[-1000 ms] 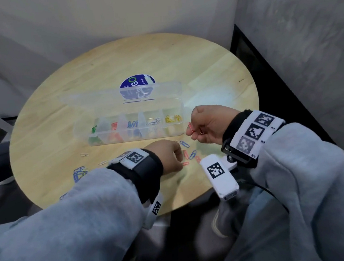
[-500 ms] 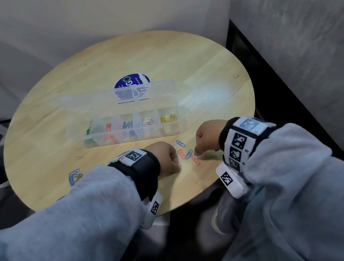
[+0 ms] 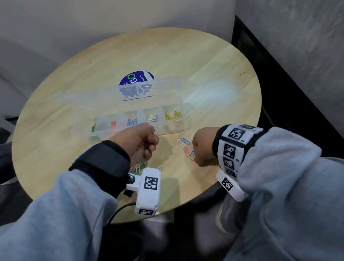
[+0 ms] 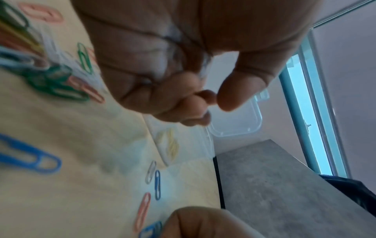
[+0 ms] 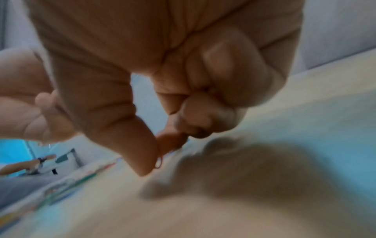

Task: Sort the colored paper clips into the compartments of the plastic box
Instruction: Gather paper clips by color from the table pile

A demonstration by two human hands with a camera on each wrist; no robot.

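Observation:
The clear plastic box (image 3: 173, 128) lies open on the round table, lid (image 3: 99, 95) folded back. Its compartments hold green (image 3: 93, 128), red (image 3: 113, 123), blue (image 3: 132, 121), white (image 3: 153, 118) and yellow clips (image 3: 173, 115). My left hand (image 3: 152, 145) hovers just in front of the box, fingers curled with thumb and forefinger (image 4: 207, 96) close together, seemingly pinching a pale clip. My right hand (image 3: 197, 159) is down on the table, thumb and forefinger pinching a red clip (image 5: 162, 154). Loose white, blue and red clips (image 3: 184, 144) lie between the hands.
A mixed pile of clips (image 4: 50, 77) lies under my left wrist, partly hidden in the head view. A blue round sticker (image 3: 136, 79) shows through the lid. The table's near edge (image 3: 175, 206) is close behind both wrists. A grey wall (image 3: 307, 52) stands to the right.
My left hand has lifted off the table and moved up to the box front. My right hand came down from in front of the box to the loose clips and stays there.

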